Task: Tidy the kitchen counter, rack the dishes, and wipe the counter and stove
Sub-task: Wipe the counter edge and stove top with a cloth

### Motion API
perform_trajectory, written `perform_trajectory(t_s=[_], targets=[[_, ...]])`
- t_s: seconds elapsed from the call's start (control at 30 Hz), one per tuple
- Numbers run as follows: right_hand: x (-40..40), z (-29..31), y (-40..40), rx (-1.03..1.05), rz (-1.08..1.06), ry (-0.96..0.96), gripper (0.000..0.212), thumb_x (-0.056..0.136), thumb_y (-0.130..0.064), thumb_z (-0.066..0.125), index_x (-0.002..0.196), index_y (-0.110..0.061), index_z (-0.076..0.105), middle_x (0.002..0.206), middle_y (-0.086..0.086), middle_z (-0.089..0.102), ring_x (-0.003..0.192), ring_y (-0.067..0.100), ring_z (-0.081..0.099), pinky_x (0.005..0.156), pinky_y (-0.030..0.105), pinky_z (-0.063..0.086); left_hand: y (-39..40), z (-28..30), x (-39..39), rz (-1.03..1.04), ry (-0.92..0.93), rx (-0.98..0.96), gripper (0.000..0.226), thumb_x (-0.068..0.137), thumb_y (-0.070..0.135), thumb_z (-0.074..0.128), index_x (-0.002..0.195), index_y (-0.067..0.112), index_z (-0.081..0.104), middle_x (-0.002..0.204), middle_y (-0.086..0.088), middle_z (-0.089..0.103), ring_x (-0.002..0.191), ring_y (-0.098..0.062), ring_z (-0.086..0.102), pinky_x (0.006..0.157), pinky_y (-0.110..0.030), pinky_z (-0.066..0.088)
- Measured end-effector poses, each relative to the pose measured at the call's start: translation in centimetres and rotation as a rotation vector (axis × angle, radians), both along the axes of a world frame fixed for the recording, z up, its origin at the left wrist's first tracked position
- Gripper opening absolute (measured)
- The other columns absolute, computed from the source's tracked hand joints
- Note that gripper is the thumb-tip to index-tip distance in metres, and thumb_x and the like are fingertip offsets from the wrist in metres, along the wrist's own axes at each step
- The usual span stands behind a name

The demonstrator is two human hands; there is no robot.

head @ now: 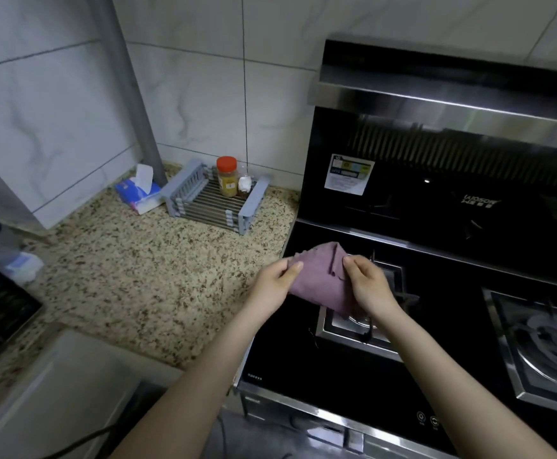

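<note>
Two hands on one purple cloth (320, 279), held in the air over the stove's left burner (359, 313); left hand (272, 286) pinching its left edge, right hand (369, 286) its right; long axis across both; speckled bench (158, 270) lying leftward, nearer the left hand.

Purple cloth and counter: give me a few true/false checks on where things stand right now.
1. Both hands hold the purple cloth. True: left hand and right hand each pinch it.
2. The cloth lies flat on the counter. False: it is held up above the stove.
3. An orange-lidded jar stands in the grey dish rack. True.
4. The tissue pack sits right of the rack. False: it is left of it.
</note>
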State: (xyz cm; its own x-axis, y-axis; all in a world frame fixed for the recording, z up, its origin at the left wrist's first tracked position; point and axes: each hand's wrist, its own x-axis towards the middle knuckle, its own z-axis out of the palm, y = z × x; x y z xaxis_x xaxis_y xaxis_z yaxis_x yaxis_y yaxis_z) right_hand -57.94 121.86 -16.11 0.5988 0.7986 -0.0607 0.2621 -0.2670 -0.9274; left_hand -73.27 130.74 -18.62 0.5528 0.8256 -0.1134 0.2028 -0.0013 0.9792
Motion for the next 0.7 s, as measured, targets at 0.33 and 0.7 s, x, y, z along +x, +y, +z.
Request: perform_trajectory(t_s=[0.33,0.7], targets=[[-0.1,1.2,-1.6,-0.047,0.072,-0.063,0.027,0.080,-0.018,0.074,0.100,-0.012,0.057,0.095,-0.002,0.063,0.090,0.014,0.059,0.081,0.021,0.046,-1.2,1.6,0.1,0.067,-0.008,0.298,0.027,0.098,0.019,0.046,0.117,0.008,0.063,0.119,-0.005,0.062,0.118,-0.019,0.054,0.102,-0.029,0.040],[-1.1,-1.6,-2.7,0.099,-0.078,0.146,0.025,0.098,-0.010,0.045,0.097,-0.026,0.065,0.102,-0.001,0.066,0.099,0.012,0.057,0.091,0.026,0.042,-2.0,-1.3,-2.7,0.240,-0.237,-0.043,0.022,0.098,0.020,0.046,0.092,0.030,0.063,0.092,0.009,0.069,0.088,-0.004,0.065,0.078,-0.021,0.052]])
